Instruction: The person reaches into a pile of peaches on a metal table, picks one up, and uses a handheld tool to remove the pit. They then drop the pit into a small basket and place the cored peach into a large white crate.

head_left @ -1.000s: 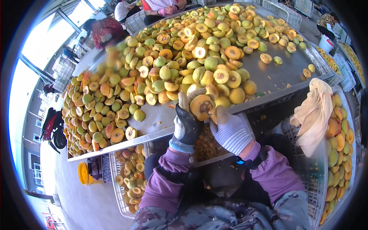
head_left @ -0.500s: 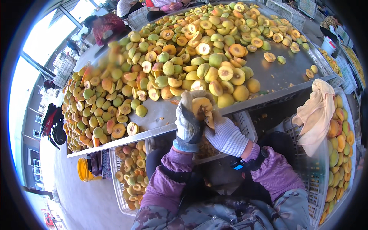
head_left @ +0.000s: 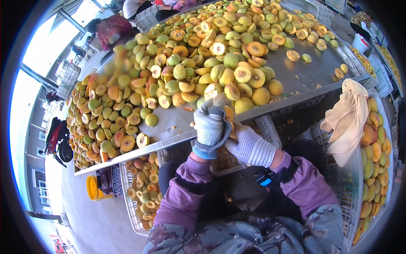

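Note:
Both my hands wear knitted gloves and meet at the near edge of a metal table. My left hand [head_left: 209,127] is wrapped round a halved yellow peach [head_left: 229,115], turned so that only part of its orange-yellow side shows. My right hand [head_left: 254,146] is closed close against the fruit, its fingertips hidden behind the left glove. What the right fingers grip cannot be made out. Just beyond the gloves lies a big heap of peach halves [head_left: 186,74], yellow, green and reddish, many with the cut face and stone showing.
The metal table [head_left: 167,127] has a raised rim. Below it stand a crate of peach halves [head_left: 146,190] on the left and another crate [head_left: 374,169] on the right, with a peach-coloured cloth [head_left: 347,118] over its edge. A yellow bucket [head_left: 94,188] sits on the floor. Other people work across the table.
My left hand has turned and closed over the peach half, so its cut face and dark centre no longer show. My right hand stays beside it. The view has shifted slightly.

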The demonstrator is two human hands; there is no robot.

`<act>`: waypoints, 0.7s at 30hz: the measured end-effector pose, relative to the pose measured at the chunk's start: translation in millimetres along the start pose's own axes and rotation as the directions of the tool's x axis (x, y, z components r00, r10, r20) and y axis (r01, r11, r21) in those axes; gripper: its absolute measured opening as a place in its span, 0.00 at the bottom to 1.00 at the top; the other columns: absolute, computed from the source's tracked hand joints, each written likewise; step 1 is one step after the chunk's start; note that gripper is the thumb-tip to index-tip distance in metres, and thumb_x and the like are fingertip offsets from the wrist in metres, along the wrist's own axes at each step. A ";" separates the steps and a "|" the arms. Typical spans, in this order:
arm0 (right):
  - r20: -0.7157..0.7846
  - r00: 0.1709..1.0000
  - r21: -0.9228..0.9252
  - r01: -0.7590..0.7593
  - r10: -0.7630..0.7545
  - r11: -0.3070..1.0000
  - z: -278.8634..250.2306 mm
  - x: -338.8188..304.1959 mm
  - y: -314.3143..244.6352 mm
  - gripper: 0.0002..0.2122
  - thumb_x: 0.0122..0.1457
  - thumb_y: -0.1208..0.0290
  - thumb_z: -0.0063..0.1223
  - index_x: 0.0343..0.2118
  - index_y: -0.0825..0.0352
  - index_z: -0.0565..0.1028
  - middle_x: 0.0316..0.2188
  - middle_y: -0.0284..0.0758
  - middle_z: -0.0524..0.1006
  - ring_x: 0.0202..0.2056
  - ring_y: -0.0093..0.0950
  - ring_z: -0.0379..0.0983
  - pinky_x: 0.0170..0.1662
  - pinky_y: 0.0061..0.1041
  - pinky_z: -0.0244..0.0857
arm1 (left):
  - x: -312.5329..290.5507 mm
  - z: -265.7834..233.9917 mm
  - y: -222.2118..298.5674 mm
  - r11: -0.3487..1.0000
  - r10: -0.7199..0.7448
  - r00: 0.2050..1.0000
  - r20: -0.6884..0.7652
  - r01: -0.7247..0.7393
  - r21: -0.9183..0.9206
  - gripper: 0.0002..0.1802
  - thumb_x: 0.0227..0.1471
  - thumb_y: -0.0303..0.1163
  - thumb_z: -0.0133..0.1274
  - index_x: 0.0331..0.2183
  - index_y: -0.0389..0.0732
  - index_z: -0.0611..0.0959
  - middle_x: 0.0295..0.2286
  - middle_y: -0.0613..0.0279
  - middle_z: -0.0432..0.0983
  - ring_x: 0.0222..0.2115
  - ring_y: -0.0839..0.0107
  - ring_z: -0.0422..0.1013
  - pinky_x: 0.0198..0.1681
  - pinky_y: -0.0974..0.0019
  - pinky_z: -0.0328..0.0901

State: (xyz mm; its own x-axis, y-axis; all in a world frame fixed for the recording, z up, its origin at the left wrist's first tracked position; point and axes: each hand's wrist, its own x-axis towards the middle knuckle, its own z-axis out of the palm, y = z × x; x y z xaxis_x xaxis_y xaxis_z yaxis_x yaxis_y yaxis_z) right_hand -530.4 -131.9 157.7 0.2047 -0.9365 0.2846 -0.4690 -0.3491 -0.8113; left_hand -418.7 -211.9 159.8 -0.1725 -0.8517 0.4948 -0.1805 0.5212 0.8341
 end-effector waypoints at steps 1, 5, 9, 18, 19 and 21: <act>0.000 0.998 -0.060 0.067 -0.067 0.996 -1.1 -0.6 1.8 0.15 0.55 0.71 0.51 0.44 0.72 0.68 0.35 0.48 0.76 0.39 0.45 0.74 0.43 0.36 0.68 | -4.7 -0.8 9.3 0.851 -0.346 0.934 0.086 0.351 -0.392 0.19 0.57 0.41 0.51 0.31 0.32 0.81 0.23 0.59 0.78 0.23 0.74 0.73 0.29 0.72 0.69; -0.008 0.997 0.263 0.073 -0.074 0.962 -3.8 -1.9 1.4 0.10 0.58 0.70 0.49 0.39 0.70 0.70 0.28 0.37 0.76 0.28 0.30 0.76 0.33 0.30 0.71 | -2.1 -12.9 23.8 0.838 -0.265 0.926 0.267 0.359 -0.412 0.26 0.55 0.49 0.52 0.31 0.31 0.80 0.24 0.58 0.77 0.24 0.73 0.73 0.30 0.71 0.69; 0.462 0.787 0.418 -0.600 0.409 0.682 -18.9 1.1 -35.1 0.07 0.57 0.70 0.49 0.31 0.68 0.69 0.14 0.34 0.71 0.10 0.24 0.67 0.14 0.23 0.62 | 4.9 -32.3 12.4 0.777 -0.163 0.856 0.490 0.417 -0.471 0.21 0.54 0.45 0.53 0.30 0.33 0.82 0.24 0.61 0.78 0.25 0.77 0.73 0.29 0.75 0.67; 0.006 0.997 0.267 0.069 -0.074 0.961 19.3 -0.6 12.7 0.09 0.57 0.67 0.47 0.33 0.69 0.71 0.15 0.38 0.72 0.18 0.30 0.72 0.24 0.31 0.67 | -10.2 -12.2 -10.5 0.960 -0.083 0.994 0.073 0.099 -0.263 0.32 0.57 0.56 0.45 0.29 0.30 0.79 0.22 0.56 0.77 0.22 0.70 0.73 0.27 0.69 0.69; 0.336 0.917 0.429 -0.352 0.215 0.832 -8.3 0.5 -21.5 0.10 0.57 0.66 0.47 0.33 0.69 0.71 0.16 0.37 0.73 0.19 0.30 0.73 0.24 0.31 0.67 | -11.3 -20.6 -8.9 0.942 -0.108 0.984 0.142 0.147 -0.303 0.35 0.56 0.59 0.42 0.28 0.30 0.79 0.22 0.55 0.76 0.22 0.69 0.72 0.27 0.68 0.68; 0.422 0.867 0.451 -0.455 0.266 0.768 -22.7 -4.5 -26.2 0.10 0.57 0.66 0.47 0.34 0.69 0.71 0.16 0.37 0.73 0.19 0.31 0.73 0.25 0.31 0.68 | -7.6 -19.0 1.3 0.889 -0.121 0.946 0.300 0.238 -0.391 0.40 0.55 0.64 0.36 0.26 0.32 0.78 0.21 0.53 0.75 0.21 0.67 0.71 0.25 0.67 0.66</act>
State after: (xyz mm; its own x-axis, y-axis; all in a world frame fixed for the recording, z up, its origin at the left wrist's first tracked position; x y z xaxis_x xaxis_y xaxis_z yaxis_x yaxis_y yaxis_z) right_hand -538.5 -119.2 189.3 0.4149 -0.8910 -0.1842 -0.0663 0.1724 -0.9828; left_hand -399.2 -205.8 161.8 -0.4319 -0.8526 0.2942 0.1772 0.2396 0.9546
